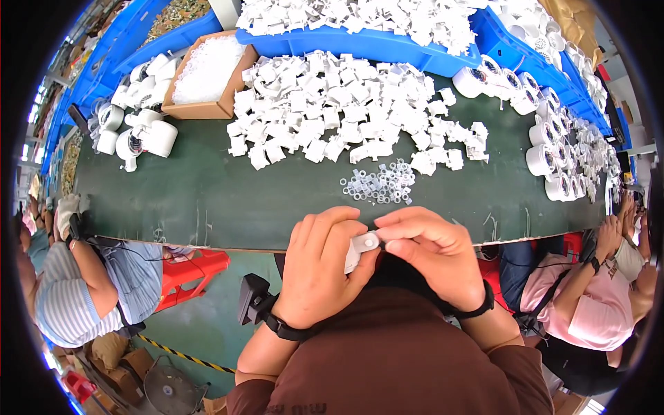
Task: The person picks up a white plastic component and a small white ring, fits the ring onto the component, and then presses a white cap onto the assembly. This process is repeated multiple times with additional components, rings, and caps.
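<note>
My left hand [319,266] is closed around a white plastic part [364,243] with a rounded end, held just in front of the table's near edge. Beside it, my right hand [436,252] pinches at that rounded end; a small dark piece [382,245] shows at its fingertips, too small to name. Just beyond my hands lies a little heap of translucent rings [380,183]. Past the rings spreads a large pile of white plastic parts [325,104].
A cardboard box of clear pieces [237,77] stands at the back left, near white cylindrical assemblies [158,138]. Blue bins [360,43] line the back. More white cylinders [541,159] stand in rows at right. Co-workers sit on both sides; a red stool [197,273] is at left.
</note>
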A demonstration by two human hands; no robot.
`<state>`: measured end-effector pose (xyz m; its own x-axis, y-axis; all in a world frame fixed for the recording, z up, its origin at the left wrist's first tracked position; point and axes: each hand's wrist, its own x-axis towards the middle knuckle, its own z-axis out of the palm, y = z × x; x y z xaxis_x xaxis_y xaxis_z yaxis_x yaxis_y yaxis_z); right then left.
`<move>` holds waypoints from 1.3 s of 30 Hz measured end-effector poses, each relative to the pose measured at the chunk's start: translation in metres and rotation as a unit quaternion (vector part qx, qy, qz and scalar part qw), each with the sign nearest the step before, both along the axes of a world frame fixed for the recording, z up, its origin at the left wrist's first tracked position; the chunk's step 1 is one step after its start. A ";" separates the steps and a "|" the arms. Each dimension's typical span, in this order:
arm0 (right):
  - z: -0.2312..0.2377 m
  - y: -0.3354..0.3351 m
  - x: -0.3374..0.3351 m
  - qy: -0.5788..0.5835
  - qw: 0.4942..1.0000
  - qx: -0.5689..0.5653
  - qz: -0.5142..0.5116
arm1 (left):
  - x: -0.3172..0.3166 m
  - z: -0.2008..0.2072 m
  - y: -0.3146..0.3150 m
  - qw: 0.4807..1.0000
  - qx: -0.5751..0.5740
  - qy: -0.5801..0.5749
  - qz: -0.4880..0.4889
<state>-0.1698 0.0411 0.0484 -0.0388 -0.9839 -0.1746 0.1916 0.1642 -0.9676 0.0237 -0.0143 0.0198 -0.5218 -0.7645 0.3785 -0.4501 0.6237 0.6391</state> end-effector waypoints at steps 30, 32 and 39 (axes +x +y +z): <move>-0.022 0.000 0.024 -0.030 0.999 0.002 0.017 | 0.004 -0.013 -0.006 0.995 -0.040 0.089 -0.033; -0.013 -0.007 0.020 0.114 0.990 0.029 0.074 | 0.022 -0.012 -0.012 0.994 -0.027 0.050 -0.098; -0.004 -0.010 -0.070 0.513 0.818 -0.221 -0.140 | 0.113 -0.004 -0.048 0.935 -0.174 -0.196 0.239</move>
